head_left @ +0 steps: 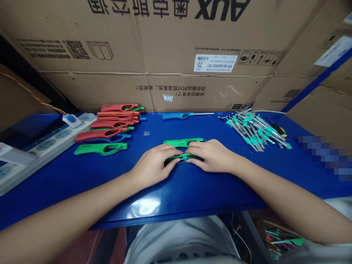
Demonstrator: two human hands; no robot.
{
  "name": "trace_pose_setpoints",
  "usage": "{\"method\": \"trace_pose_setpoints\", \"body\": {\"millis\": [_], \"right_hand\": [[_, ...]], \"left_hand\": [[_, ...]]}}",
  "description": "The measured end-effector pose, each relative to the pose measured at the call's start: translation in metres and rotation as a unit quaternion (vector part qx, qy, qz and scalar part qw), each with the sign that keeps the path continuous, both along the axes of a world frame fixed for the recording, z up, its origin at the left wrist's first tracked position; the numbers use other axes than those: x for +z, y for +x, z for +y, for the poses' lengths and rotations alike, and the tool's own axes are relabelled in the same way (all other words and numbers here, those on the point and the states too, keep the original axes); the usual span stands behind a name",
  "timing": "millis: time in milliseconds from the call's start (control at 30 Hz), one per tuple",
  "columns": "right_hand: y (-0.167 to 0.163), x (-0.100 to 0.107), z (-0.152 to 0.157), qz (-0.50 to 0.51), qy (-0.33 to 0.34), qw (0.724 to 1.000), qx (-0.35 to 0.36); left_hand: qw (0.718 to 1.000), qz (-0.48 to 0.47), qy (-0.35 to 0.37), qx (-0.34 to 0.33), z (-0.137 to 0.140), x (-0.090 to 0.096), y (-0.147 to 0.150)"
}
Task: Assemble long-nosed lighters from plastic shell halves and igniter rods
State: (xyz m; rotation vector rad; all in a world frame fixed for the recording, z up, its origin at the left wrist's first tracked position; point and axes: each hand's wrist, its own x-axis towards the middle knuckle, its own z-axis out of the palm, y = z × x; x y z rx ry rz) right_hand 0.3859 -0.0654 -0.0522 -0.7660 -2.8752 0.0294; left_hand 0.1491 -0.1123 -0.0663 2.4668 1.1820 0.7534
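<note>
Both hands meet at the middle of the blue table. My left hand [156,164] is closed on the left end of a green lighter handle shell [184,157], and my right hand [207,156] pinches its right end. Between the thumbs a small teal part shows on the shell; the fingers hide much of the rest. Just behind the hands a second green half shell [177,142] lies on the table, its right end partly covered by my right hand. Farther back lies a blue lighter [176,116] with a long metal tube.
Red, orange, blue and green lighter handles [100,148] lie stacked at the left beside a white power strip [45,143]. Metal tubes with teal parts [254,132] are heaped at the right, near a black-and-yellow tool [279,129]. A cardboard box [165,62] stands along the back.
</note>
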Motion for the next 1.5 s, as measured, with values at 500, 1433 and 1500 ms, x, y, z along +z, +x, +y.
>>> {"method": "trace_pose_setpoints", "body": {"millis": [500, 1433, 1500], "right_hand": [[0.004, 0.009, 0.002, 0.051, -0.006, 0.999, -0.014], [0.05, 0.021, 0.051, 0.115, 0.03, 0.941, -0.318], [0.054, 0.026, 0.052, 0.114, 0.052, 0.93, -0.345]], "left_hand": [[0.998, -0.022, -0.056, 0.022, -0.001, 0.006, 0.0], [0.993, 0.099, 0.047, -0.04, 0.001, 0.004, -0.004], [0.993, 0.096, 0.05, -0.046, 0.001, 0.004, -0.004]]}}
